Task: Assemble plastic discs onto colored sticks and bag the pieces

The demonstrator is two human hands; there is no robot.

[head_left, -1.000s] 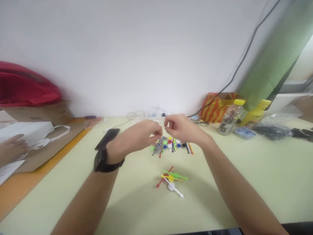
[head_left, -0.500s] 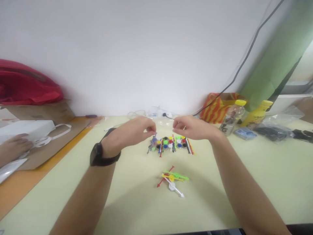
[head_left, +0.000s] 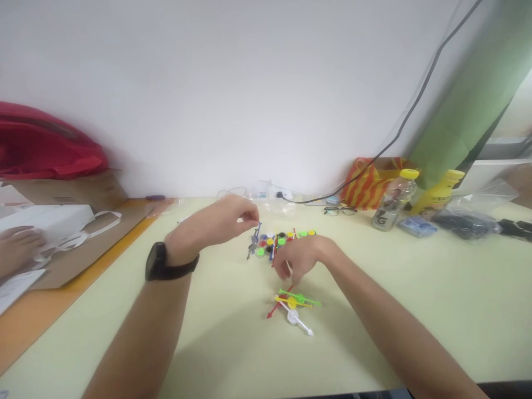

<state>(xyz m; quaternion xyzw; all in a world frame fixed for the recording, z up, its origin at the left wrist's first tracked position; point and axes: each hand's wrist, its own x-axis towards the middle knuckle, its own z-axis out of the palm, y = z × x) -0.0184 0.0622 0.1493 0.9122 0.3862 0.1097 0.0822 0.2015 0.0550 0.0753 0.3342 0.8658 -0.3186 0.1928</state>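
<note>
My left hand (head_left: 224, 220), with a black watch on its wrist, is raised over the table and pinches a small blue stick piece (head_left: 257, 228) by its top. Just below it lies a cluster of small coloured plastic discs and sticks (head_left: 277, 243). My right hand (head_left: 300, 259) is lowered, its fingers curled downward close above a small pile of crossed red, green, yellow and white pieces (head_left: 293, 307) nearer to me. I cannot make out anything in the right hand's fingers.
The pale green table (head_left: 415, 293) carries two bottles (head_left: 393, 199), glasses (head_left: 339, 210), a striped bag (head_left: 366, 183) and plastic bags at the back right. A cable runs up the wall. At the left, another person's hand (head_left: 19, 246) rests by a white box (head_left: 45, 219).
My right hand has dropped from beside the left hand down toward the near pile. The left hand stayed raised with the blue piece and drifted slightly left.
</note>
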